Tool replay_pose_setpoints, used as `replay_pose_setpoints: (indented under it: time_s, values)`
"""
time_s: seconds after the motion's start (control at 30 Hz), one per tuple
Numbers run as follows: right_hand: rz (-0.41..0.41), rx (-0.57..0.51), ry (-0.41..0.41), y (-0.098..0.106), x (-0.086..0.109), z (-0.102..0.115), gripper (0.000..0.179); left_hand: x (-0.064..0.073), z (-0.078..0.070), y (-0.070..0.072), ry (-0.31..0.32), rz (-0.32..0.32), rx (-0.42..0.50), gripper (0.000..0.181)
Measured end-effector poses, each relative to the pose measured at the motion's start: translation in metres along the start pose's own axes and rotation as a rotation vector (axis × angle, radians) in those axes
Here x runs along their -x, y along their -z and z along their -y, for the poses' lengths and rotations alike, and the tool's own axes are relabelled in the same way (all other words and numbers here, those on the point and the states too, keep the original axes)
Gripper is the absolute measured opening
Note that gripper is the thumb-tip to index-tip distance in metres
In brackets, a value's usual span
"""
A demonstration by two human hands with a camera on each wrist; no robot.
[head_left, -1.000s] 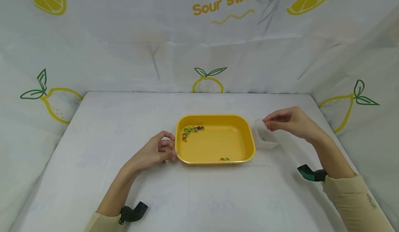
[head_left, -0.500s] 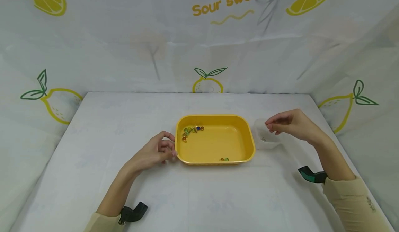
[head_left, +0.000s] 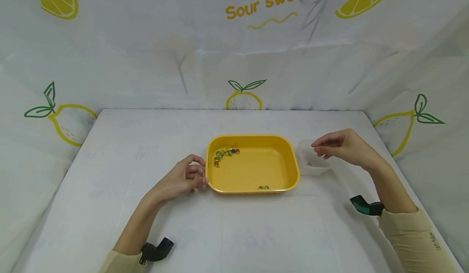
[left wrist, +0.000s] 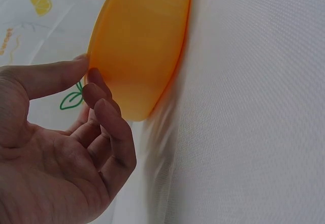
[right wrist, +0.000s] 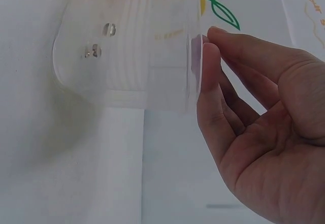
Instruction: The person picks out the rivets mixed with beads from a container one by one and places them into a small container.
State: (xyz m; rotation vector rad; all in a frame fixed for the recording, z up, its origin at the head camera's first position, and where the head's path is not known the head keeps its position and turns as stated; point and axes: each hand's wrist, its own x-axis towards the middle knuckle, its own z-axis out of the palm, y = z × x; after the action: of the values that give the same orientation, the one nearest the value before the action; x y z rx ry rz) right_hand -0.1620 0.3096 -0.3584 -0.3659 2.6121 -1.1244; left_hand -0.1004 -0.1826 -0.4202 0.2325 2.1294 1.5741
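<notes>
A yellow tray (head_left: 256, 171) sits mid-table, with colourful glass marbles (head_left: 220, 155) clustered at its far left and a few more marbles (head_left: 264, 188) by its near wall. At the tray's left end, my left hand (head_left: 185, 174) holds the rim between thumb and curled fingers; the left wrist view shows the fingers (left wrist: 109, 112) against the outer wall. My right hand (head_left: 338, 146) pinches the rim of a clear plastic container (head_left: 313, 170) just right of the tray. Through its wall in the right wrist view, a few small shiny pieces (right wrist: 109, 29) show near the bottom.
White cloth covers the table (head_left: 220, 232). A white curtain (head_left: 146, 61) printed with lemons hangs behind the back edge and along both sides. Dark wrist mounts (head_left: 157, 250) stick out from both beige sleeves.
My right hand has shifted slightly right and down at the container's rim, then stayed about there. The left hand, tray and marbles look the same.
</notes>
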Motion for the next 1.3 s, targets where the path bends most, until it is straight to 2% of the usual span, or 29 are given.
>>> replay_pose_setpoints:
  time_s: [0.33, 0.97, 1.3]
  values:
    - [-0.002, 0.008, -0.013, -0.001, -0.001, 0.002, 0.027, 0.000, 0.000, 0.000, -0.001, 0.006, 0.007, 0.047]
    - [-0.041, 0.015, 0.026, -0.005, -0.008, 0.018, 0.025, 0.000, 0.001, 0.000, 0.004, 0.009, 0.008, 0.045]
    - [-0.071, -0.020, 0.114, -0.011, -0.017, 0.028, 0.023, 0.000, 0.001, -0.001, 0.005, 0.007, 0.014, 0.045]
